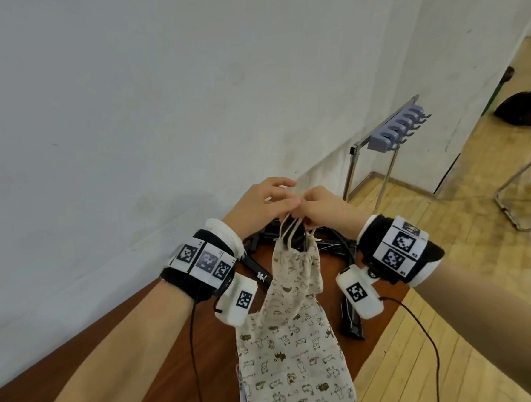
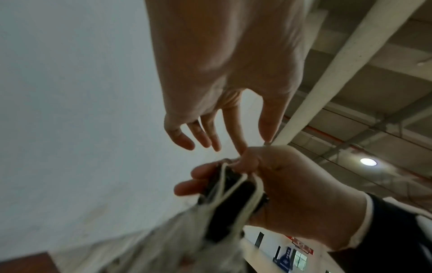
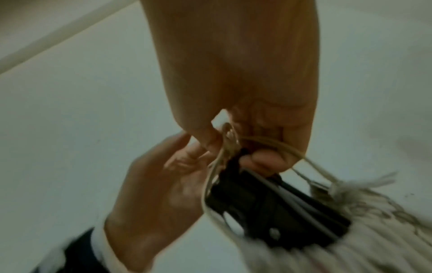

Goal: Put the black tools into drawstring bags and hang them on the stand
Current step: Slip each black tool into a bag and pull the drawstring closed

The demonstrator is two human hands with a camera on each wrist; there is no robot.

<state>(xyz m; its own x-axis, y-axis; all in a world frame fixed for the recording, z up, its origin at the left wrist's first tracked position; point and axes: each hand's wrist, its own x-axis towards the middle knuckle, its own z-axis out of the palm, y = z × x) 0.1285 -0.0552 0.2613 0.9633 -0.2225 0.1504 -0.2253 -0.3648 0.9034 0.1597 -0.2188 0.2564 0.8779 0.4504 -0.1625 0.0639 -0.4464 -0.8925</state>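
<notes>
White wall (image 1: 127,100) fills the upper left of the head view; light wooden floor (image 1: 467,266) to the right.

Brown table (image 1: 161,347): only its far corner region shows, running along the wall.

Stand (image 1: 387,131): metal frame on the floor past the table's far corner, against the wall, carrying a row of grey hooks. No bag on any hook visible.

Drawstring bag (image 1: 289,323): cream cloth with small animal print, hanging in the air above the table's far end, mouth gathered at the top. A second printed bag lies under it near the table's right edge.

Black tool (image 3: 275,208): sits in the bag mouth, its upper end protruding.

More black tools (image 1: 352,316) lie on the table's far corner.

Right hand (image 1: 323,206): fingers curled round the drawstrings (image 2: 233,186) and the tool's top, holding the bag up.

Left hand (image 1: 264,204): thumb and forefinger pinch the drawstrings just beside the right hand; other fingers spread loose.
</notes>
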